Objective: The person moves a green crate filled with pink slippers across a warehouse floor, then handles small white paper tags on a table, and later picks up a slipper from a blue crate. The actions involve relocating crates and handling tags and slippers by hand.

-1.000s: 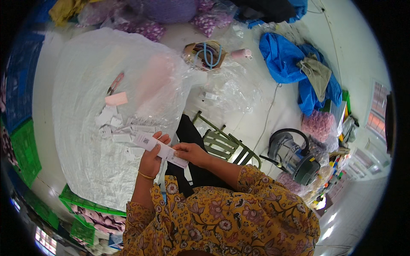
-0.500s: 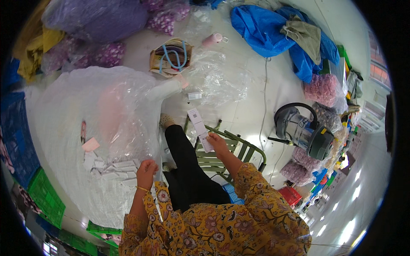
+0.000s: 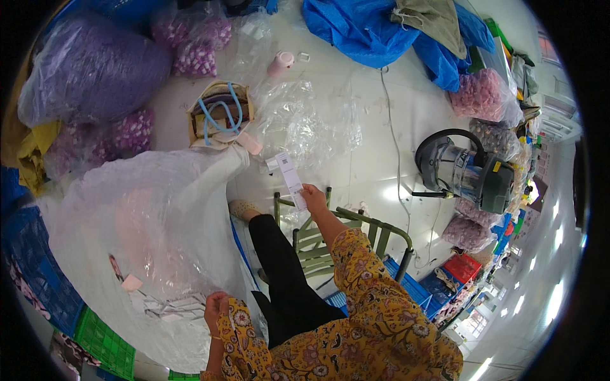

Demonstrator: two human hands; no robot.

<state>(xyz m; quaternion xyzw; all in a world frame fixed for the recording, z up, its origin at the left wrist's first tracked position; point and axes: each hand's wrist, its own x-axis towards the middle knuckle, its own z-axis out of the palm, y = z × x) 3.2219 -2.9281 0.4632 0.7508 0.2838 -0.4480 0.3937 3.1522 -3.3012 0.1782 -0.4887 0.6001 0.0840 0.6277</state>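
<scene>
Right hand pinches a long paper strip, out past the knee

The right hand (image 3: 311, 195) pinches a white paper strip (image 3: 289, 174) near its lower end, leaving most of its length free and pointing away from the body. The left hand (image 3: 216, 307) has its fingers bent inward at the plastic-covered bundle (image 3: 108, 235); I cannot tell whether they hold anything. Beside it, loose white slips (image 3: 168, 309) lie on the bundle near a pink card (image 3: 131, 282).

Held by one end, the strip could flop or crease, and a slack pinch might drop it. Its pale colour would make it hard to spot against the clear plastic sheet (image 3: 305, 120) or the small white box (image 3: 273, 163). The slips could scatter if the left sleeve brushed them.

The green folding chair (image 3: 382, 241) crowds the right forearm, so its rail could catch an elbow swung outward. Room opens ahead towards the tote bag (image 3: 194, 127), and rightward towards the vacuum cleaner (image 3: 464, 171), with a cable (image 3: 394, 140) crossing the floor between
</scene>
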